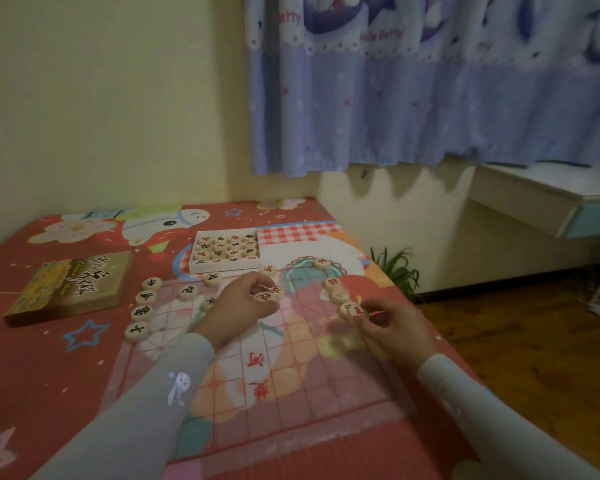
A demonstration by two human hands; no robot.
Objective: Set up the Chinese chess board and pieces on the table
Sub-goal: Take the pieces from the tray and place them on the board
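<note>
A thin see-through board (291, 386) is spread on the bench (49, 375). At its far end, red pieces (269, 293) are pinched in the left hand (243, 306); at 2 o'clock, a red piece (359, 311) is pinched by the right hand (395, 327). Black pieces (142, 311) are lined at 10 o'clock. Beyond, a tray (227, 252) of pieces is set.

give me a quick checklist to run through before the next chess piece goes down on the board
1. Left hand has a piece ready: ok, it pinches red-marked pieces.
2. Right hand has a piece ready: ok, it grips a red piece.
3. Board sheet lies flat: ok.
4. Near half of the board free for placing: ok.
5. Black column on its grid line: cannot tell.
6. Pieces left in the tray: ok.
</note>
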